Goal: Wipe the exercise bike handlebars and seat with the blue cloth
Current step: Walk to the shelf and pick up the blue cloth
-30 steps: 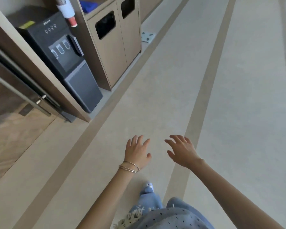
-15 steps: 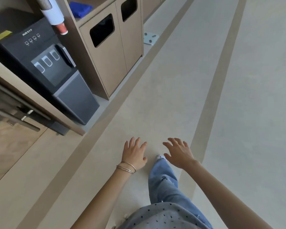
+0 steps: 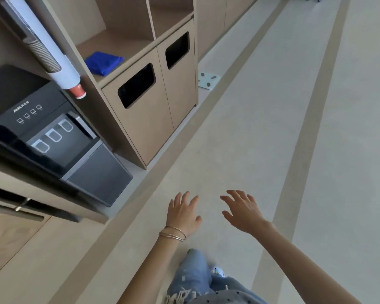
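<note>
Both hands are held out over the floor, the left hand (image 3: 183, 214) and right hand (image 3: 243, 211) empty with fingers spread. The blue cloth (image 3: 103, 62) lies folded on a shelf (image 3: 127, 43) well ahead and left of the left hand, above two bin doors (image 3: 156, 108).

A bright royal-blue cloth (image 3: 103, 62) is seen on the light tan wood cabinet (image 3: 154, 110), whose two door slots are plain black. Left of the cabinet, a black and dark grey water dispenser (image 3: 53, 137) is marked with small white icons and a yellow sticker. Above the dispenser, a white cup tube (image 3: 53, 51) is tipped by a red-orange cup. The floor (image 3: 239, 139) right of the cabinet is pale grey-beige, striped with darker tan bands. Faded light-blue jeans (image 3: 193, 275) are shown, frayed white.
</note>
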Demonstrator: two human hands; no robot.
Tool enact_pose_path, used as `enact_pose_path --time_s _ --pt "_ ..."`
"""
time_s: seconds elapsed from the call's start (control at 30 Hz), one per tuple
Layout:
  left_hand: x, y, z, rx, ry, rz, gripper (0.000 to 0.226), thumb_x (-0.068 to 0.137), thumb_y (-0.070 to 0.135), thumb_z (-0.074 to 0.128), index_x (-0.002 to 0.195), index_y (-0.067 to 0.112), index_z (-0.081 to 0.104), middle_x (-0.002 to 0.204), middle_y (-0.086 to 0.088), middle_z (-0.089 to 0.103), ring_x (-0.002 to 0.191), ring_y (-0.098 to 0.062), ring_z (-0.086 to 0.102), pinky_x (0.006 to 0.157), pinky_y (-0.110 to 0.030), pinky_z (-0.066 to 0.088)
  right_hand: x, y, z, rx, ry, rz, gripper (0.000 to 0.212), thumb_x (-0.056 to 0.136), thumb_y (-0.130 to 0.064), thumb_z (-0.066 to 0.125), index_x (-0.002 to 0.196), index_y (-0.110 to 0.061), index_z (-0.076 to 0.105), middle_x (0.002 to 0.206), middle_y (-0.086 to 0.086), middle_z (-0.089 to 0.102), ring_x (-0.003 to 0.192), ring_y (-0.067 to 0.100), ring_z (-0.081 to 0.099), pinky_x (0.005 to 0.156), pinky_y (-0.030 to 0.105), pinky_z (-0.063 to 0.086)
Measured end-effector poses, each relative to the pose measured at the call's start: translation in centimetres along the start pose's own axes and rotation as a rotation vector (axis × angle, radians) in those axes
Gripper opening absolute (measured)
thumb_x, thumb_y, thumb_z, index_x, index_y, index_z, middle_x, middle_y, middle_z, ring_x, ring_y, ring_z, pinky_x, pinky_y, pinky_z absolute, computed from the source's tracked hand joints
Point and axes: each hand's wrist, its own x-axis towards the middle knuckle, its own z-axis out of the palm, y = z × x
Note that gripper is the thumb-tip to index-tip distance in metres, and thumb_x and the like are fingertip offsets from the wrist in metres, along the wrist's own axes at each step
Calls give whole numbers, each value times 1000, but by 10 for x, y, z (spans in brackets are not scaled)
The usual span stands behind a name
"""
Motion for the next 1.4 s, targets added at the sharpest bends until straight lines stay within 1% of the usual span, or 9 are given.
enact_pose_path --time_s 0.07,0.2,0.5,0.6,0.77,0.9,1.17,1.27,1.4 --pt "30 -7 -11 4 -3 -10 62 88 35 48 143 24 23 155 -9 18 142 -32 13 116 -46 20 27 9 -10 -7 -16 -3 52 95 -42 41 143 -26 29 153 1 25 139 22 23 111 44 24" --pt "97 -26 -40 33 22 -4 63 88 40 48 144 24 22 154 -11 19 141 -33 16 116 -46 21 95 19 -38 -15 6 -12 52 94 -42 42 143 -27 30 153 1 25 138 22 25 110 43 26" --pt "249 -68 -128 13 87 -8 62 88 38 49 143 24 23 153 -9 23 140 -33 18 114 -48 23 260 22 -140 -38 53 -61 52 94 -40 43 143 -25 31 153 2 26 139 23 24 111 43 25" --pt "290 -82 -151 28 90 -1 61 88 37 49 142 23 23 153 -10 22 140 -34 17 114 -49 22 306 22 -164 -62 54 -92 52 95 -40 42 143 -25 30 153 2 26 139 23 25 111 43 26" --pt "342 -101 -176 34 64 -38 63 89 39 47 143 24 20 153 -9 22 141 -36 14 115 -51 20 370 29 -190 -83 11 -141 52 95 -40 41 144 -25 29 153 2 24 140 23 23 112 43 24" --pt "384 -113 -188 39 72 -118 62 89 38 47 143 25 21 151 -8 27 142 -35 14 115 -51 19 431 39 -211 -113 -15 -211 52 96 -41 40 144 -26 28 155 1 22 140 22 22 113 43 23" --pt "473 -109 -236 -46 135 -305 61 90 38 47 143 24 20 152 -9 23 142 -34 12 115 -53 17 563 60 -273 -216 -39 -401 52 96 -40 41 144 -24 28 154 2 23 140 25 22 114 46 23" --pt "487 -117 -251 -80 200 -404 60 90 38 47 142 25 21 153 -8 23 142 -34 13 115 -52 18 606 49 -294 -289 -53 -505 53 95 -39 42 144 -23 28 154 3 22 140 26 22 113 46 23" --pt "477 -154 -260 -117 218 -574 61 91 39 47 143 25 20 155 -7 20 143 -33 11 116 -52 17 642 7 -307 -308 -71 -662 52 95 -37 43 143 -23 29 154 3 23 140 26 22 114 47 23"
